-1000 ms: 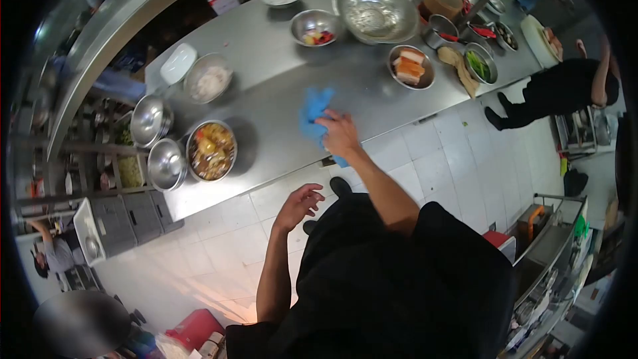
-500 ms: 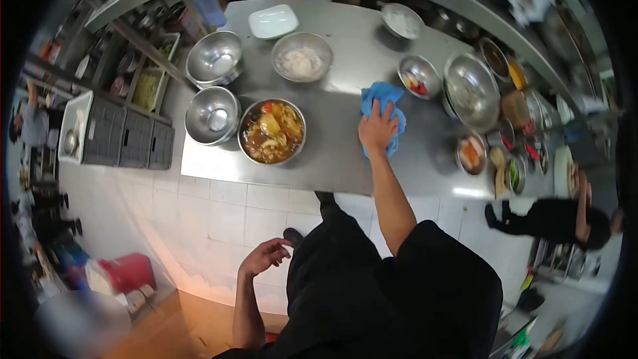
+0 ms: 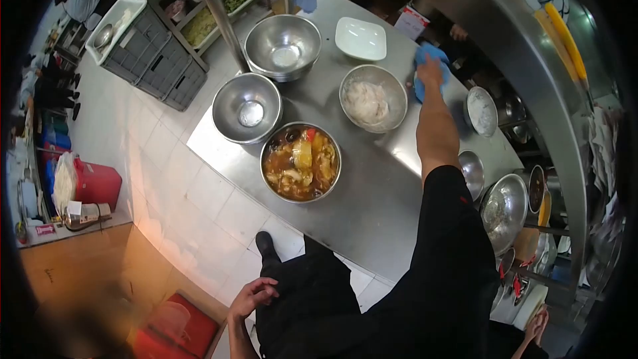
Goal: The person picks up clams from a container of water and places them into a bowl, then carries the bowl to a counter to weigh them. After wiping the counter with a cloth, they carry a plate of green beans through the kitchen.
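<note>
My right hand (image 3: 432,72) reaches to the far side of the steel table (image 3: 372,216), pressing on a bunched blue cloth (image 3: 421,90). A white dish (image 3: 361,38) lies left of it, and a steel bowl of pale, wet food (image 3: 372,103) is nearer me. Low beside my leg hangs my left hand (image 3: 252,296), holding nothing, its fingers loosely bent. A steel bowl of brown, saucy food with yellow and red pieces (image 3: 300,163) stands near the front edge. Two more steel bowls (image 3: 247,108) (image 3: 282,46) are at its left.
A bowl of white powder (image 3: 481,113) and a wide steel bowl (image 3: 504,213) line the right side. Grey crates (image 3: 156,66) stand left of the table. A metal shelf edge (image 3: 465,20) curves overhead. Other people are in the background, and a person's hands (image 3: 536,324) show at lower right.
My right hand has slid the blue cloth away from me, to the far edge near the white dish. The view has turned, and my left hand stays low by my leg.
</note>
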Available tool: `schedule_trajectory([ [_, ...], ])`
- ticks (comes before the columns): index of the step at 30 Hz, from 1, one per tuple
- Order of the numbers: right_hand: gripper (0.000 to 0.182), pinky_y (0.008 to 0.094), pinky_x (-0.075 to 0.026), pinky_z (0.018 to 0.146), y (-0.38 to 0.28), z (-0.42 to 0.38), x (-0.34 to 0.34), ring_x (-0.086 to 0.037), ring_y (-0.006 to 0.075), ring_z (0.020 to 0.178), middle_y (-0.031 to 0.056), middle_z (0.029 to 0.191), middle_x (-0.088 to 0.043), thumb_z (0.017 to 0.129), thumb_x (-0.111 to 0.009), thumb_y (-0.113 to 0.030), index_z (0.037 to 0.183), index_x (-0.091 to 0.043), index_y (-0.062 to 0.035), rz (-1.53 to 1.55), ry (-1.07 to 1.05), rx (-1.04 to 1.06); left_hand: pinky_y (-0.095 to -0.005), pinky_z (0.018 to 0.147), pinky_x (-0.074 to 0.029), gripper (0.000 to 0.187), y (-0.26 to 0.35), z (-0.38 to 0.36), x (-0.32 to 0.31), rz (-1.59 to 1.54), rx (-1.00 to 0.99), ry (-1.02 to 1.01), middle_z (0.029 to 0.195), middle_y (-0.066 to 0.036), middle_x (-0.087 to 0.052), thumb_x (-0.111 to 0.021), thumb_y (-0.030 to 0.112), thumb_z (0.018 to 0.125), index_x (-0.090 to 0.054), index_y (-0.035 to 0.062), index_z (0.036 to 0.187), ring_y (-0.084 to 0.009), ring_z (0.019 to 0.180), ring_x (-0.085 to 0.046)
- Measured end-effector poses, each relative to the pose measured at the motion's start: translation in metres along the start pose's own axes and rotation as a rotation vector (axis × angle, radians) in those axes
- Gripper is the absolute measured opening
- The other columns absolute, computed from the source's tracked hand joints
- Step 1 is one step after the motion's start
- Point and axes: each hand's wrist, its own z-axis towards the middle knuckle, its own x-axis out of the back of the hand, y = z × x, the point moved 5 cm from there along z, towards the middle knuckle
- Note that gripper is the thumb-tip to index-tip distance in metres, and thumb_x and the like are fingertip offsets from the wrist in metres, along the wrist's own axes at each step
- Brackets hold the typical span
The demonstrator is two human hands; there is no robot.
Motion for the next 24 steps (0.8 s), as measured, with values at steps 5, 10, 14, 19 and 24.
schedule_trajectory([
  [5,0.053,0.0386,-0.035,0.103,-0.011,-0.063,-0.002,-0.044,0.0342,0.123,0.0119,0.136,-0.045,0.067,-0.046,-0.002,0.114,-0.063,-0.0206,0.245,-0.094,0.599,-0.0223,0.068,-0.045,0.028,0.003,0.008,-0.016,0.090,0.048,-0.170,0.089,-0.003,-0.063,-0.057,0.018,0.090,-0.055,0.0072,0.116,-0.0079,0.073,-0.053],
  [10,0.044,0.0391,-0.042,0.098,0.023,-0.199,0.037,-0.048,0.0321,0.116,0.0061,0.128,-0.054,0.065,-0.047,0.004,0.097,-0.069,-0.0172,0.248,0.072,0.482,-0.0252,0.069,-0.046,0.029,0.003,-0.001,0.014,0.146,-0.092,-0.197,0.088,-0.006,-0.063,-0.058,0.014,0.088,-0.055,0.0035,0.115,-0.0117,0.076,-0.056],
  [14,0.042,0.0447,-0.041,0.092,0.030,-0.327,0.048,-0.046,0.0272,0.117,-0.0016,0.129,-0.053,0.062,-0.057,0.000,0.093,-0.069,-0.0265,0.288,-0.038,0.523,-0.0257,0.069,-0.047,0.027,-0.015,-0.009,0.038,0.265,-0.127,-0.243,0.088,-0.006,-0.063,-0.056,0.013,0.088,-0.056,0.0044,0.114,-0.0118,0.075,-0.057],
  [19,0.043,0.0414,-0.038,0.095,0.051,-0.496,0.084,-0.048,0.0276,0.115,0.0027,0.122,-0.058,0.061,-0.051,0.006,0.088,-0.070,-0.0205,0.116,-0.234,0.695,-0.0253,0.067,-0.047,0.028,-0.054,-0.025,0.077,0.392,-0.132,-0.298,0.088,-0.004,-0.063,-0.058,0.016,0.088,-0.056,0.0056,0.113,-0.0097,0.069,-0.054],
  [24,0.045,0.0333,-0.042,0.092,0.085,-0.549,0.178,-0.056,0.0292,0.106,0.0118,0.112,-0.062,0.054,-0.041,0.014,0.083,-0.068,-0.0062,0.549,-0.654,0.336,-0.0259,0.059,-0.048,0.024,-0.080,-0.039,0.119,0.414,-0.077,-0.216,0.084,-0.004,-0.064,-0.057,0.017,0.088,-0.058,0.0067,0.110,-0.0087,0.065,-0.054],
])
